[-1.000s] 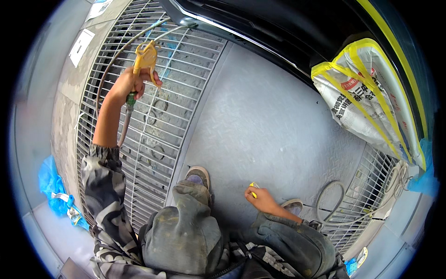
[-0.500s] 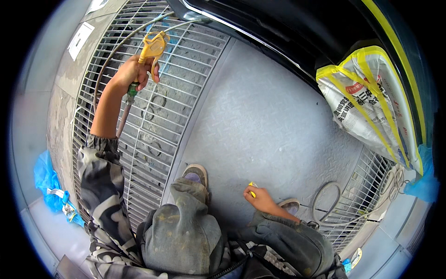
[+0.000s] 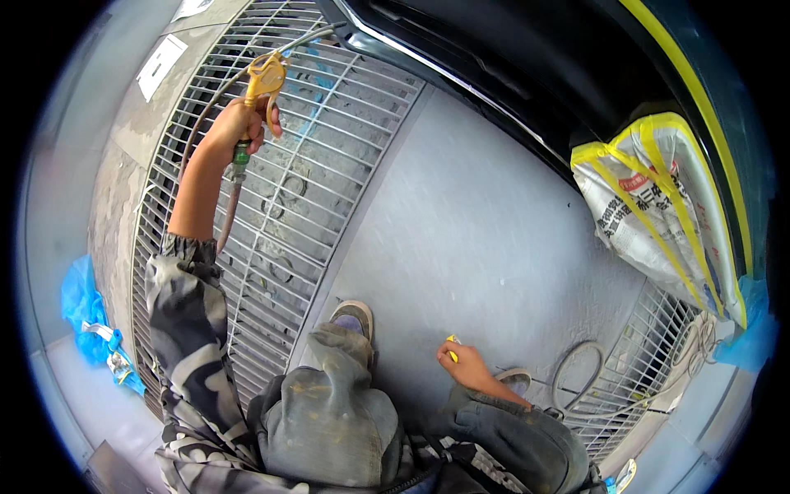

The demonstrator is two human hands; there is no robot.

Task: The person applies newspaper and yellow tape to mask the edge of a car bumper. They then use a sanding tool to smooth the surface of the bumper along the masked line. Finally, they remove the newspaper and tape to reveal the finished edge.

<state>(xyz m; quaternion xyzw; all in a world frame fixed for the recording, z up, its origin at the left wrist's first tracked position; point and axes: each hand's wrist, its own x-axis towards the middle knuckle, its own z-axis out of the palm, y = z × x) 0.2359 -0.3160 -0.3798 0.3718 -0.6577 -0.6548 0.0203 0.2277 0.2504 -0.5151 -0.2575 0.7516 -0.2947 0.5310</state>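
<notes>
My left hand [image 3: 234,130] reaches out over the floor grating and is closed around the handle of a yellow air blow gun [image 3: 267,76]. Below the fist, a green coupling [image 3: 240,153] joins the gun to a brownish hose [image 3: 229,214]. The gun's head points away from me, towards the dark vehicle body panel. My right hand [image 3: 467,367], by my right knee, is closed on a small yellow object [image 3: 453,349]. Most of that object is hidden in the fingers, so its kind cannot be made out.
A dark vehicle body [image 3: 494,49] spans the far side. Printed paper [image 3: 650,206] edged with yellow tape covers part of it at right. Metal grating [image 3: 329,156] runs along the left beside a grey floor plate [image 3: 485,222]. A coiled hose [image 3: 568,370] lies at right, blue plastic [image 3: 82,300] at left.
The view has shifted slightly, moving the surroundings to the right in the picture. Against the grating, the blow gun has moved a little left. Both hands keep their grip.
</notes>
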